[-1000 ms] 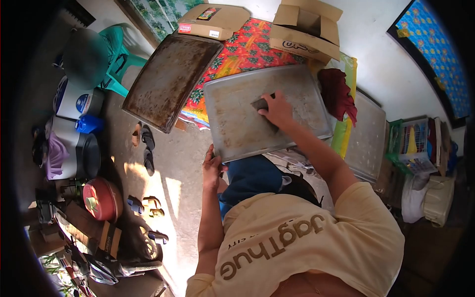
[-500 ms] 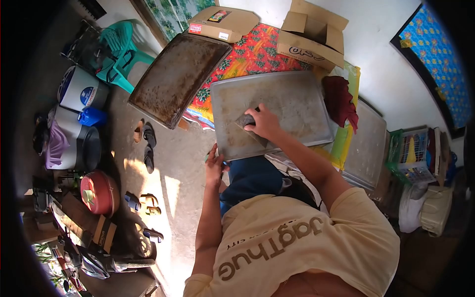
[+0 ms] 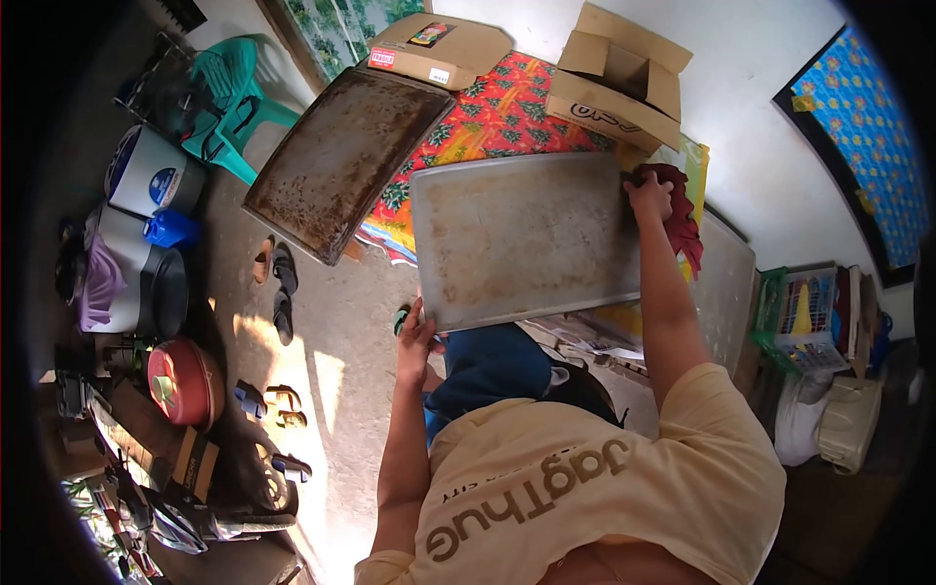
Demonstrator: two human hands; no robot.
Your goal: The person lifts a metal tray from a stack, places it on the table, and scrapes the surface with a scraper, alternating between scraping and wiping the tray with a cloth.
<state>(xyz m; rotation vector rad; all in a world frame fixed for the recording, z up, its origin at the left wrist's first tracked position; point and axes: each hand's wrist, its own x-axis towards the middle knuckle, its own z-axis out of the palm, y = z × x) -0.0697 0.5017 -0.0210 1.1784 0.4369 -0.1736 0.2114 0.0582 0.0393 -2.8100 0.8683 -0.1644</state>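
A grey metal baking tray with brownish stains lies tilted on the patterned tablecloth, its near edge over my lap. My left hand grips the tray at its near left corner. At the far right corner of the tray is my right hand, fingers curled, beside and partly over a crumpled maroon cloth. What those fingers hold is hidden. The dark scouring pad seen earlier does not show on the tray surface.
A darker rusty tray rests to the left. Behind stand a flat cardboard box and an open cardboard box. At right are another tray and a basket. Slippers lie on the floor.
My right hand has moved from the tray's middle, where it held a dark scouring pad, right to the maroon cloth. The tray has shifted slightly toward me. My left hand still grips its corner.
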